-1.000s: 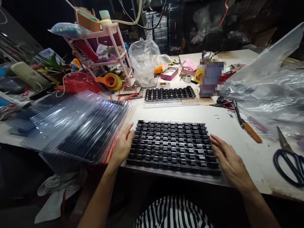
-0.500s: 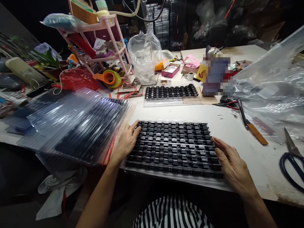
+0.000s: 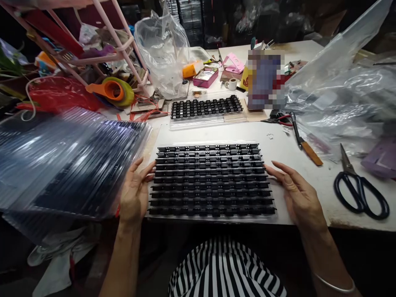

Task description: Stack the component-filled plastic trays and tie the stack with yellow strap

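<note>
The sole view comes from the wearer's head, facing forward and down across the table [image 3: 312,181], close enough for the striped cloth [image 3: 221,268] at bottom centre to show.

At three o'clock, big scissors with dark blue loop handles [image 3: 360,194] are lying open, and a black tool with a brown flat handle [image 3: 312,153] is lying nearer the middle. Crinkly clear plastic sheets [image 3: 343,99] are bunching up toward two o'clock. A small dark pink box [image 3: 205,78] is sitting at twelve. A puffy see-through plastic bag [image 3: 162,53] is standing at eleven, and a shiny red plastic bag [image 3: 62,97] is lying between nine and ten.
</note>
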{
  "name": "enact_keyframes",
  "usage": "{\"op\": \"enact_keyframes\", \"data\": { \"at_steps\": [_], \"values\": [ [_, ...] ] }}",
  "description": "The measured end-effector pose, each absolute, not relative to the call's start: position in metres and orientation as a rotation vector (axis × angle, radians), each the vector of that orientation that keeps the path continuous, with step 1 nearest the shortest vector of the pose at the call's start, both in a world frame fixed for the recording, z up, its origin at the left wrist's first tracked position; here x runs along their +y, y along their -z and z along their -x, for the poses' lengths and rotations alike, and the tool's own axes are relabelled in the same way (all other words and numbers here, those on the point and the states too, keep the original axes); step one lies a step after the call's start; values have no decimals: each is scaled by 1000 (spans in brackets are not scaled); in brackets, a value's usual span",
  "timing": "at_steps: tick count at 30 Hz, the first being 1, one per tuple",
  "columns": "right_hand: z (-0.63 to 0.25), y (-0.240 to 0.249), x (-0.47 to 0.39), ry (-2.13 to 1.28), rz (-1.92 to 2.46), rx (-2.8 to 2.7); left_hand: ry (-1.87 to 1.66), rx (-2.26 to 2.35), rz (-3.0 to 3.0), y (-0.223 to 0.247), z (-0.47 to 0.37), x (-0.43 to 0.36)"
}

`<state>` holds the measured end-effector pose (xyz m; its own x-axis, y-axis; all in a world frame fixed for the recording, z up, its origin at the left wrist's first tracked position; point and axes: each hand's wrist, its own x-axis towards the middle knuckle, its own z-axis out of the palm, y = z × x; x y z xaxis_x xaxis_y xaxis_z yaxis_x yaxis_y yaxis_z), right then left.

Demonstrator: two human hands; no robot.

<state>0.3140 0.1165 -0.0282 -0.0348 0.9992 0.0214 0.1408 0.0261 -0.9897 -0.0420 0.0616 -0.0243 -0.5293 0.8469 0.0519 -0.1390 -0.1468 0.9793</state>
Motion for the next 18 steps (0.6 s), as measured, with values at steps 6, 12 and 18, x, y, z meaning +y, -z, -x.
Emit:
{"op": "enact_keyframes", "data": {
  "at_steps": [6,12,18],
  "values": [
    [-314,28,117,-1118,1162,-1317,-1828,1340,-777,24,41,56],
    [-316,28,116,-1138,1096,-1285,-1834,1338,-755,23,40,56],
    [-316,28,116,-1127,1115,-1292,-1820,1360,-756,23,41,56]
  ]
}}
